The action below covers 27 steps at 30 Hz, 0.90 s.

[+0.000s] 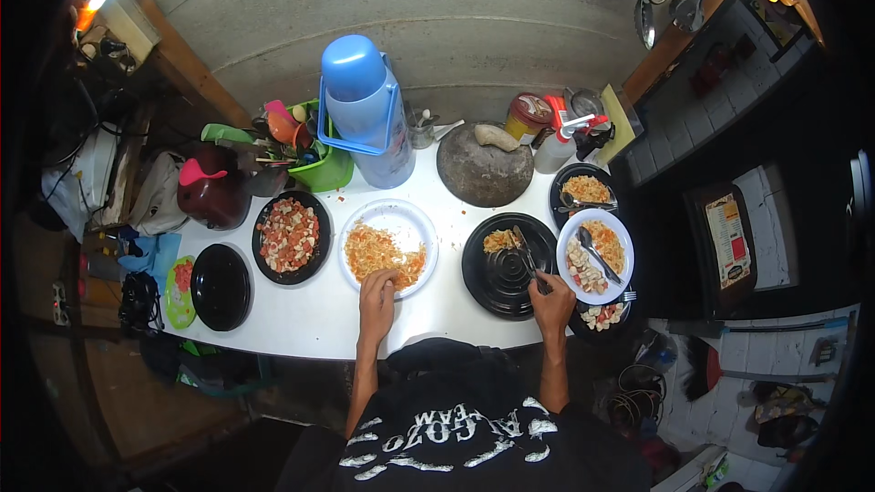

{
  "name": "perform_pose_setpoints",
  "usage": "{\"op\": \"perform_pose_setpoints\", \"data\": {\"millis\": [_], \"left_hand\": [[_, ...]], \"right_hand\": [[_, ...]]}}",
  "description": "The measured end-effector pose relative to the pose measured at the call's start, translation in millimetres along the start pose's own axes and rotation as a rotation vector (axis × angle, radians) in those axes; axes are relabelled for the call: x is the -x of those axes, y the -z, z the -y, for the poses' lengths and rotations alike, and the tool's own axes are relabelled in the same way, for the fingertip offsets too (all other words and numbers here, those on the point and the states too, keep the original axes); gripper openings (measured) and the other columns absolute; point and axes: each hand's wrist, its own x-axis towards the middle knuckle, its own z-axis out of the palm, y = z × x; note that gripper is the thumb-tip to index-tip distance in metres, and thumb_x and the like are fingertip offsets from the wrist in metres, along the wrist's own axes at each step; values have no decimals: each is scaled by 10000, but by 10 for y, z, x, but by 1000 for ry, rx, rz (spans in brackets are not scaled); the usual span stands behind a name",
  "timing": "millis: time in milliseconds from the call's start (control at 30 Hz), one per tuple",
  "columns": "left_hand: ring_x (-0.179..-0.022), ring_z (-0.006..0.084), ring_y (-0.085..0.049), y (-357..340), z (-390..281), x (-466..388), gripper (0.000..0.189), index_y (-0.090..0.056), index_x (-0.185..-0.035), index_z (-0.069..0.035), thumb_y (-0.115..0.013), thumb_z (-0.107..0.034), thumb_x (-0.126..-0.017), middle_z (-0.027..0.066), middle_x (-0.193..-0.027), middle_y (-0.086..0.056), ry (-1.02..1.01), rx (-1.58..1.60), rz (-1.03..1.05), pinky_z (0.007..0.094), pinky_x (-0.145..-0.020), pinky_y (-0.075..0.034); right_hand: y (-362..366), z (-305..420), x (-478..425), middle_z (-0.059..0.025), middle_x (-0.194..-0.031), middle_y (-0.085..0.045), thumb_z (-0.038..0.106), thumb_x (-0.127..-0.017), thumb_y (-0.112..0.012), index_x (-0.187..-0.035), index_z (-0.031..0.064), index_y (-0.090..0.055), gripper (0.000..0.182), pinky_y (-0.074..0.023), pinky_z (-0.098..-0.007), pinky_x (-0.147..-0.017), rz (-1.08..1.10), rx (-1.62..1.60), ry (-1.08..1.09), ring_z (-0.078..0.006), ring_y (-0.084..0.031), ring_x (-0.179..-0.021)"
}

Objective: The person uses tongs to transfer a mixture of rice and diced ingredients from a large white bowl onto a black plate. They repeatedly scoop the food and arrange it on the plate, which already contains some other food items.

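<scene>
My left hand [377, 306] touches the near rim of a white plate [417, 224] that holds shredded orange and pale food [384, 253]; its fingertips lie at the food's edge. My right hand [552, 301] holds metal cutlery [525, 246] by the handles, its tips at a small heap of the same food [500, 240] on a black plate [509, 287]. Whether the cutlery is one piece or two is hard to tell. To the right, a white plate [629, 246] with two kinds of food and a spoon [593, 246] overlaps black plates of food.
A black plate of diced red and white food [289, 236], a bare black plate [221, 287] and a green plate [179, 311] lie left. Behind stand a blue thermos [369, 116], a green utensil basket [331, 174], a dark stone mortar [485, 174] and a spray bottle [555, 152].
</scene>
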Motion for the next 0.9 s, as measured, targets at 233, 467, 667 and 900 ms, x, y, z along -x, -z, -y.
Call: {"op": "perform_pose_setpoints", "data": {"millis": [233,467,667,900], "left_hand": [[-1171,341,-609,7,-10,3,241,-719,-1161,3,-531,-36,-1015,165,-1195,-691,-16,-22,0,423,-1046,-458],[-1143,307,-629,73,35,18,226,-708,-1166,9,-535,-24,-1024,152,-1176,-696,-38,-41,-45,401,-1015,-483],[-1164,315,-619,164,49,88,239,-710,-1187,2,-535,-30,-1027,155,-1192,-694,-17,-68,-86,408,-1034,-479],[-1208,329,-602,231,110,151,244,-714,-1191,-9,-530,-65,-1041,155,-1213,-690,20,-80,-114,420,-1068,-459]], "right_hand": [[-221,395,7,-149,-960,-777,102,-815,-785,-1030,31,-813,229,-592,-393,-773,102,-160,70,-327,-755,-847],[-583,808,32,-131,-940,-775,179,-847,-760,-1034,73,-824,224,-593,-377,-757,400,-245,132,-299,-758,-834],[-912,891,-35,-154,-919,-780,226,-832,-776,-1035,62,-827,265,-584,-374,-713,524,-195,212,-283,-743,-724],[-931,1018,-107,-158,-992,-781,236,-841,-754,-1055,95,-829,267,-593,-430,-784,707,-191,148,-350,-753,-842]]}}
